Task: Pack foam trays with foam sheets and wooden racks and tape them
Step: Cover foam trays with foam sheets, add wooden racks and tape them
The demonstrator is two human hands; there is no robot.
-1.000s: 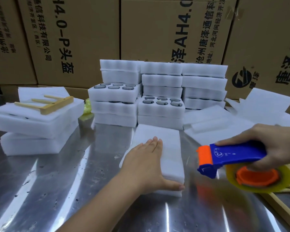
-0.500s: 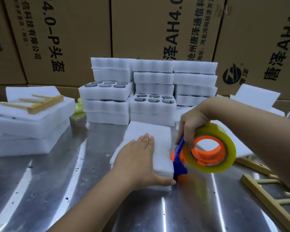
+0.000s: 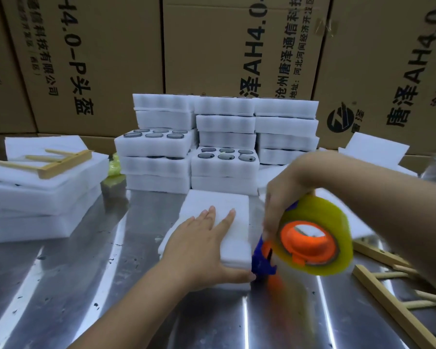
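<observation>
Dispenser, clenched in my right hand, has dropped against the pack; left hand presses flat. It looks light, crushable: hold broadly on top.

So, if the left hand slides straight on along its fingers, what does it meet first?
Probably the foam tray stack behind the foam pack under the left hand; depth is unclear.

Left hand: is lying flat, palm down, fingers straight and slightly spread, pressing on the foam pack.
Left thumb: is stretching rightward along the pack's near edge.
Left forearm: is reaching in from the lower left.
Right hand: is curling its fingers round the tape dispenser.
Right forearm: is slanting in from the right, wrist bending downward.
</observation>
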